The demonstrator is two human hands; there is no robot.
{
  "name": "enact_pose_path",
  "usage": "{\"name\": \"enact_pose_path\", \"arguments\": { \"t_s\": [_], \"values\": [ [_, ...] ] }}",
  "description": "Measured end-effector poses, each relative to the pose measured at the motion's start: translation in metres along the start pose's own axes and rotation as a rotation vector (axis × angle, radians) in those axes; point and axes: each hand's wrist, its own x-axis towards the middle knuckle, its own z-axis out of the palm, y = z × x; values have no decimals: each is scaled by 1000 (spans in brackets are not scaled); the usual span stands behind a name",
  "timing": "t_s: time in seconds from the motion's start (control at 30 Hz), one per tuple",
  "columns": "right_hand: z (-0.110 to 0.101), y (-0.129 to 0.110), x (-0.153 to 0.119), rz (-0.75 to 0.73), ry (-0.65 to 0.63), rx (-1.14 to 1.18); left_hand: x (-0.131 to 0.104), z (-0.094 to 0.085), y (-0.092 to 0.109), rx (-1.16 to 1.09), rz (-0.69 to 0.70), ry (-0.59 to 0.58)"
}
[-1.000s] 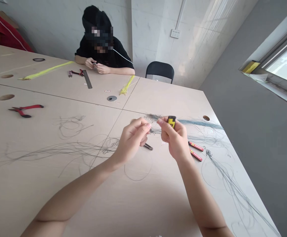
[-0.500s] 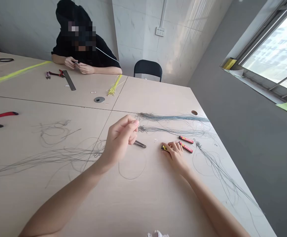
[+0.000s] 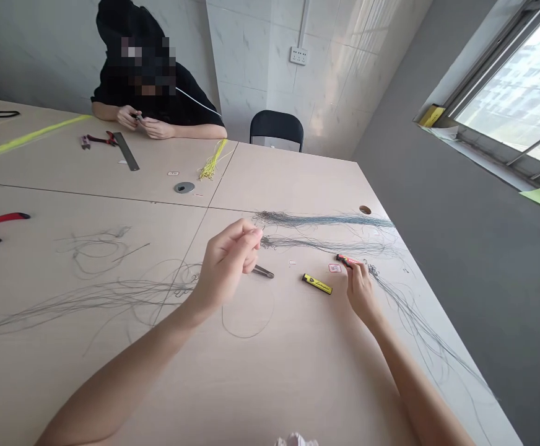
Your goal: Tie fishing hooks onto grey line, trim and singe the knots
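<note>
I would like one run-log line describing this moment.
left hand: closed in pinch | right hand: touching slim red lighter | slim yellow lighter: between hands, on pale smooth table

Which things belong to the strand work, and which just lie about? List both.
Likely in the work:
blue-grey strands
red lighter, at the right hand's fingers
yellow lighter
tweezers

Apparently just lying about:
red-handled pliers, left edge
black loop
yellow block on the sill
</note>
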Motion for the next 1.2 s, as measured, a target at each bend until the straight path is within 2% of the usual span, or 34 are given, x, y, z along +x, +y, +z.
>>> {"name": "enact_pose_path", "arguments": {
  "t_s": [0.1, 0.2, 0.3, 0.4, 0.47, 0.53, 0.63, 0.67, 0.73, 0.8, 0.83, 0.87, 1.0, 1.13, 1.2],
  "values": [
    [2, -32, 7, 10, -113, 208, -1, 0, -5, 34, 21, 2],
    [7, -74, 15, 2, -267, 474, -2, 1, -12, 75, 42, -7],
    [12, -116, 25, 1, -484, 807, -2, 1, -15, 106, 61, -24],
    [17, -150, 34, 8, -626, 938, -1, -2, -12, 152, 102, 8],
    [20, -168, 40, 4, -669, 978, 1, -5, -10, 159, 128, 37],
    [23, -185, 45, 10, -661, 1034, 3, -8, -9, 140, 143, 63],
    [30, -206, 52, 132, -651, 1131, 4, -9, -9, 117, 173, 101],
    [33, -210, 54, 172, -630, 1153, 4, -9, -9, 116, 190, 113],
    [37, -215, 56, 183, -481, 1172, 4, -9, -9, 119, 229, 129],
    [39, -214, 58, 126, -302, 1131, 4, -9, -8, 124, 255, 139],
    [38, -212, 58, 91, -269, 1083, 4, -10, -8, 125, 262, 144],
    [36, -210, 59, 56, -282, 1034, 4, -10, -7, 127, 263, 148],
    [26, -202, 61, -8, -499, 996, 3, -12, -7, 138, 259, 159],
    [25, -200, 64, 9, -458, 977, 2, -12, -9, 148, 271, 154],
    [29, -202, 62, 69, -470, 1020, 2, -11, -11, 158, 271, 148]
  ]
}}
